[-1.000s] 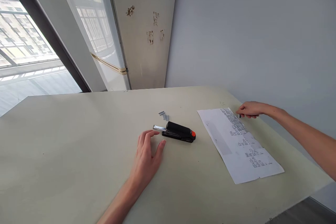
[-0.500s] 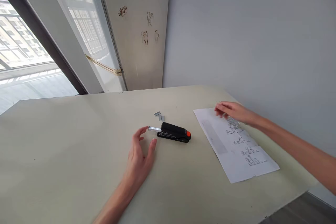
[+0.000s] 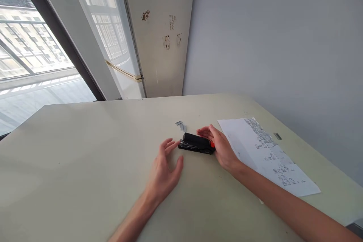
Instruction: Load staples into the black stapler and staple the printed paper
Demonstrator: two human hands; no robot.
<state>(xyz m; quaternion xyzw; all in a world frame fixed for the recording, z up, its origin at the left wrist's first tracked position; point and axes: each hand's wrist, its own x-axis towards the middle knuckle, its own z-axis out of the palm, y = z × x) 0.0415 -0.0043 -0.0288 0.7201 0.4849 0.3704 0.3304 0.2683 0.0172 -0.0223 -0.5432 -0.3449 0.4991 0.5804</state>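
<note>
A black stapler (image 3: 196,143) with a red tab at its right end lies on the pale table. My left hand (image 3: 167,168) is at the stapler's left end, fingers and thumb apart, with a fingertip at the metal front. Around the red-tabbed end curves my right hand (image 3: 219,145). Its fingers stretch out along the far side, and its palm is close against that end; whether it grips is not shown. Just beyond the stapler sit several small strips of staples (image 3: 180,125).
Right of the stapler lies a printed sheet of paper (image 3: 252,147), partly under my right forearm. Another staple strip (image 3: 277,136) rests beyond it near the wall (image 3: 272,38). A white refrigerator (image 3: 161,68) stands behind the table (image 3: 93,166).
My right hand has come left from the paper to the stapler. The metal rail that stuck out of the stapler's left end is now inside. The right-hand staple strip has come into view.
</note>
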